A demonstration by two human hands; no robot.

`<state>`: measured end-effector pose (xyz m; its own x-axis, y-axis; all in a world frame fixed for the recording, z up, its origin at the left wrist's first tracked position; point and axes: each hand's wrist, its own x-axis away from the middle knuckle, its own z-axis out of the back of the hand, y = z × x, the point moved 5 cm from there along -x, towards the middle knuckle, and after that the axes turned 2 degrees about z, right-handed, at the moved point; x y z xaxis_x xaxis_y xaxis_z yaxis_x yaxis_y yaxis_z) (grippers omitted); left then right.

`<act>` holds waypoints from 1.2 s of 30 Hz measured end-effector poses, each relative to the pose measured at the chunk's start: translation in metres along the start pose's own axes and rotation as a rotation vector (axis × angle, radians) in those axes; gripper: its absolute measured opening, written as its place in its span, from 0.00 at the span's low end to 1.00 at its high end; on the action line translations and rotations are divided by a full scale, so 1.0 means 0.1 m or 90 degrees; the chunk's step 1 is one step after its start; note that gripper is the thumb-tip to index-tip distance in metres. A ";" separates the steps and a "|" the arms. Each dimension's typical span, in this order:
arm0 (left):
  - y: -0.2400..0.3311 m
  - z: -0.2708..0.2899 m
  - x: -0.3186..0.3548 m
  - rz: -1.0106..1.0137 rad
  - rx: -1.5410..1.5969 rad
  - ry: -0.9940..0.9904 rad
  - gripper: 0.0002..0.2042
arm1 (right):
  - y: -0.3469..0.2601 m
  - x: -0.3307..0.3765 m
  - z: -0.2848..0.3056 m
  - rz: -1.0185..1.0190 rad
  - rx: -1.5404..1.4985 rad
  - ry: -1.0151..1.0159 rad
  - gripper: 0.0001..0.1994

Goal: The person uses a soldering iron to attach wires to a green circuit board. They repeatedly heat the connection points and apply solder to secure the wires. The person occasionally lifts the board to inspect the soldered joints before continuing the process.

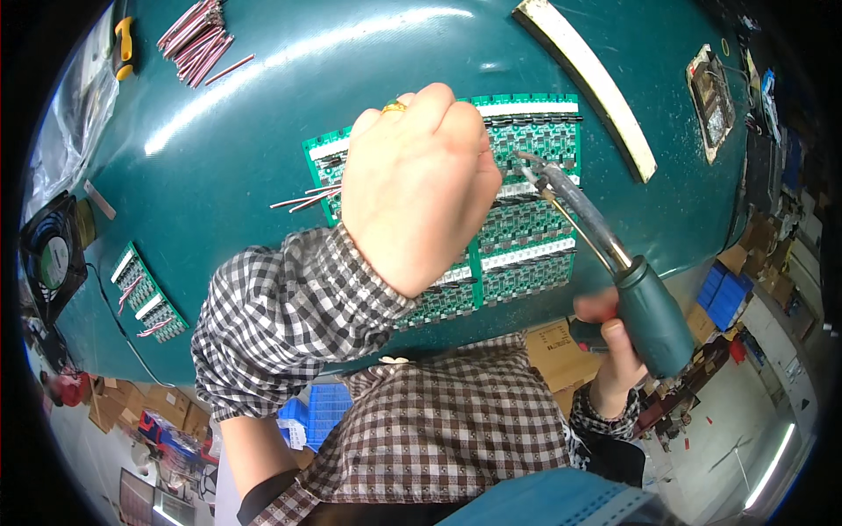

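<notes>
My left hand (421, 184) is closed, knuckles up, over a panel of green circuit boards (531, 228) on the table. Its fingertips are hidden, so what they pinch cannot be made out. Thin red and white wires (307, 200) stick out over the panel's left edge beside that hand. In my right hand (619, 355) is a soldering gun (653, 316) with a dark green handle, gripped at its trigger side. A metal barrel and a thin feed tube run from it. The dark bent tip (526, 158) is over the panel's upper right part, just right of my left hand.
A bundle of red and white wires (197, 39) lies at the far left, near a yellow-handled tool (124, 48). A smaller wired board (149, 294) and a black fan (53, 259) are at left. A curved white-and-black strip (596, 88) and a worn tray (710, 103) lie at right.
</notes>
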<state>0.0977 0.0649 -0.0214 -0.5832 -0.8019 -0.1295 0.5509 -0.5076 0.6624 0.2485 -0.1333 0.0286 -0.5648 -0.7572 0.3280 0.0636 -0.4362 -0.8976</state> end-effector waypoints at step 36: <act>0.02 0.00 0.04 0.016 -0.015 -0.020 0.06 | 0.12 -0.17 0.06 -0.103 -0.177 0.017 0.19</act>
<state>0.0966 0.0610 -0.0204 -0.5870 -0.8046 -0.0897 0.5796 -0.4950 0.6473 0.2634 -0.1285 0.0140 -0.5703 -0.6747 0.4686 -0.2543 -0.3974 -0.8817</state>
